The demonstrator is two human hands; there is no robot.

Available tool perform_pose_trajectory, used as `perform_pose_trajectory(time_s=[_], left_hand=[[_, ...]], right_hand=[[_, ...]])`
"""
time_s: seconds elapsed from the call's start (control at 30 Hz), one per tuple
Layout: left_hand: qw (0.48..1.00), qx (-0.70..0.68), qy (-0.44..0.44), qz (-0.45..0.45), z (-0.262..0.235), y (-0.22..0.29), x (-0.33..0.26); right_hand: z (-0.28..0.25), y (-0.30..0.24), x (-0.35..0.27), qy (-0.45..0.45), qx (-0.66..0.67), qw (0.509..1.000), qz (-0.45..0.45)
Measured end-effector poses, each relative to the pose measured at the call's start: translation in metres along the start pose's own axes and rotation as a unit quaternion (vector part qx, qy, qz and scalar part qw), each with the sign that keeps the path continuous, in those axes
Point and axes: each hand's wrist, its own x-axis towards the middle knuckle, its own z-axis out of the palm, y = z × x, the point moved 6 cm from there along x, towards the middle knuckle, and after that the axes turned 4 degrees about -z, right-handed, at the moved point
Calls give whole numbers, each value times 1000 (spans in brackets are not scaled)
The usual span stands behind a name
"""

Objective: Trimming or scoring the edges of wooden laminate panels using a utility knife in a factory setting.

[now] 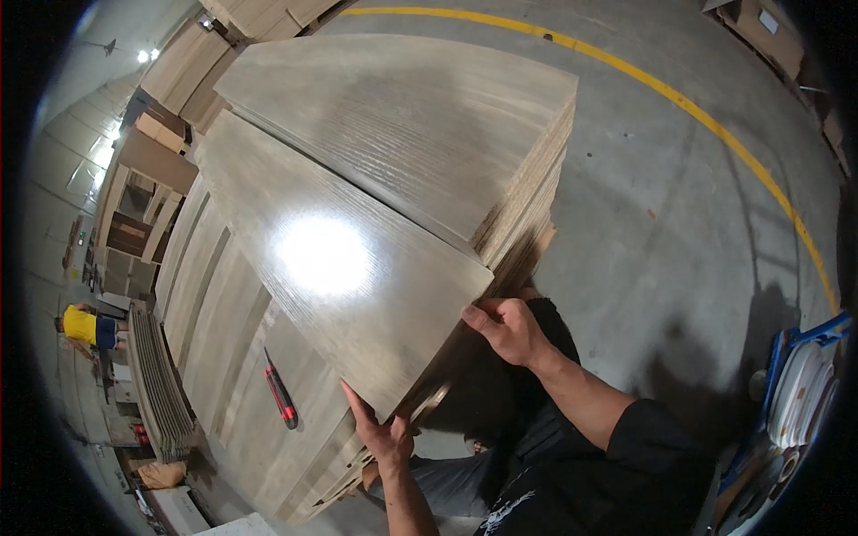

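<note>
A long greyish wood-grain board (393,313) lies in front of me, a bright glare on its upper face. My left hand (386,439) grips its near-left corner, one finger stretched along the edge and the others partly hidden. At the near-right corner my right hand (508,329) pinches the edge, thumb on top and fingertips underneath out of sight. To the left, a tool with a red and black handle and a thin pointed end (281,393) rests on more wood-grain boards (228,357).
A thick stack of similar boards (447,107) stands just beyond and to the right. Curved panels (161,384) and a distant person in a yellow top (80,326) are at far left. A blue-framed rack with white rolls (804,393) stands at right. A yellow line (679,98) crosses the floor.
</note>
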Motion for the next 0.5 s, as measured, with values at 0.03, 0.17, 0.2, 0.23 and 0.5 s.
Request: perform_pose_trajectory(time_s=[0.03, 0.17, 0.2, 0.23, 0.5], left_hand=[[1000, -7, 8, 18, 0, 0, 0], [999, -2, 30, 27, 2, 6, 0], [999, -3, 31, 28, 2, 4, 1], [998, 0, 38, 44, 0, 3, 1], [992, -97, 78, 32, 6, 4, -2]], right_hand=[[0, 1, 0, -4, 6, 1000, 13], [1, 9, 1, 13, 38, 999, -1], [2, 7, 2, 12, 37, 999, -2], [3, 3, 2, 10, 25, 1000, 8], [8, -9, 6, 15, 11, 1000, 13]])
